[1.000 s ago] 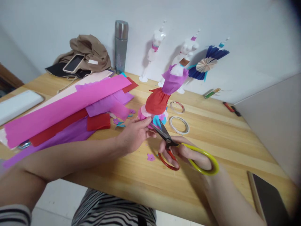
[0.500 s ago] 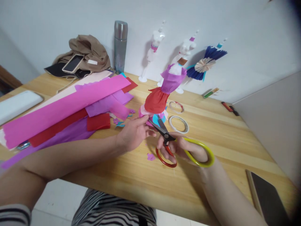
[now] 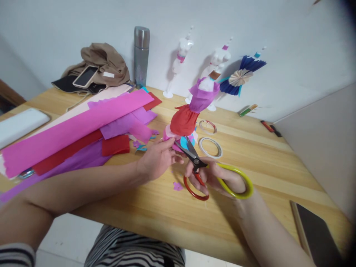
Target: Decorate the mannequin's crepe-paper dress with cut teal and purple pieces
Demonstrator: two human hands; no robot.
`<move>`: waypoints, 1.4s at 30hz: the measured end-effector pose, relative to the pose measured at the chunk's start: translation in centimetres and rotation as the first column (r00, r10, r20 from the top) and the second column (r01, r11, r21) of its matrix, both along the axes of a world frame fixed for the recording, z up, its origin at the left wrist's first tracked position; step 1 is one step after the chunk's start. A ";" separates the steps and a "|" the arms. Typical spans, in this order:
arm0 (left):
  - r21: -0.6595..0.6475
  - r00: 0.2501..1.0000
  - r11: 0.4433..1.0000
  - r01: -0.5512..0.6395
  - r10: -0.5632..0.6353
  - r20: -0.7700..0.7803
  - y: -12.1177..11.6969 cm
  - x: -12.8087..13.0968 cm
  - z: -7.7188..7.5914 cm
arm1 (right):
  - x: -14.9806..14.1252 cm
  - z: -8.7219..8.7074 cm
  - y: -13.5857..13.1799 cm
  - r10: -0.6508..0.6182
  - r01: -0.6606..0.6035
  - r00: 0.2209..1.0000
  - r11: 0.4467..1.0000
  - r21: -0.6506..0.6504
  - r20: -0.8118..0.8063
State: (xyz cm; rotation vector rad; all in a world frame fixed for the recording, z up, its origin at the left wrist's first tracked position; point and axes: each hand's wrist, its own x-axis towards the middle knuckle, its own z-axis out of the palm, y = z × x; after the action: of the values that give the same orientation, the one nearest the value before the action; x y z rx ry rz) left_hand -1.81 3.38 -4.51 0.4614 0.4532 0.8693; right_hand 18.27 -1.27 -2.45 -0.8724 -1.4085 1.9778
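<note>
The left hand [image 3: 156,160] pinches the pink hem [image 3: 168,135] of the mannequin [image 3: 204,98] between thumb and fingers. The right hand [image 3: 214,177] is closed around the scissors [image 3: 196,162] at the red and yellow handles; the blades stand parted at the hem. The mannequin, in purple and red paper, is mid tabletop [image 3: 256,163], left of two tape rolls [image 3: 221,152]. Paper sheets [image 3: 78,128] lie left.

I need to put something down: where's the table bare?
Biggest: the right side, between the white tape roll, the right arm and the dark slab. A smaller patch lies between that arm and the left arm, below the loose purple flower. Crowded: paper strips crowd the left; the dressed figure, scissors, left hand and right hand fill the middle.
</note>
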 end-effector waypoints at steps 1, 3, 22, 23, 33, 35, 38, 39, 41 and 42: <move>0.007 1.000 1.000 0.002 -0.002 0.001 0.0 0.0 -0.1 | -0.1 0.0 0.0 0.005 -0.005 1.000 1.000 -0.002 -0.008; 0.020 1.000 1.000 0.007 -0.007 0.002 0.0 -0.1 -0.2 | -0.2 0.0 -0.1 0.006 -0.007 1.000 1.000 -0.005 -0.022; 0.032 0.999 0.998 0.048 -0.048 0.002 0.1 -0.1 -0.3 | -0.1 -0.2 0.1 0.008 -0.008 1.000 1.000 -0.006 -0.024; 0.032 0.999 0.998 0.047 -0.047 0.000 0.1 -0.1 -0.3 | 0.0 -0.2 0.1 0.008 -0.008 1.000 1.000 -0.003 -0.029; 0.040 0.997 0.997 0.064 -0.063 -0.033 0.2 -0.3 -0.5 | 0.1 -0.6 0.0 -0.007 0.007 0.999 1.000 -0.022 -0.031; 0.033 0.997 0.997 0.072 -0.071 -0.032 0.2 -0.3 -0.5 | 0.0 -0.5 0.1 -0.008 0.008 0.999 1.000 0.005 -0.050; 0.031 0.997 0.997 0.077 -0.076 -0.027 0.2 -0.3 -0.6 | -0.1 -0.5 0.1 -0.007 0.009 0.998 1.000 0.028 -0.059; 0.035 0.997 0.997 0.076 -0.075 -0.025 0.2 -0.2 -0.7 | -0.1 -0.6 0.0 -0.010 0.012 0.998 1.000 0.024 -0.054; 0.041 0.997 0.997 0.069 -0.068 -0.021 0.2 -0.2 -0.8 | -0.1 -0.6 0.0 -0.013 0.014 0.999 1.000 0.013 -0.049; 0.040 0.998 0.997 0.064 -0.064 -0.016 0.2 -0.2 -0.8 | -0.1 -0.6 0.0 -0.016 0.016 0.999 1.000 0.010 -0.049</move>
State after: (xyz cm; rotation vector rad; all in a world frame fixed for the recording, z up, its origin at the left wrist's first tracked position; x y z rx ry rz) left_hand -1.97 3.57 -5.29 0.5180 0.4329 0.8148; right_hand 18.21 -1.28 -3.01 -0.8230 -1.3791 1.9651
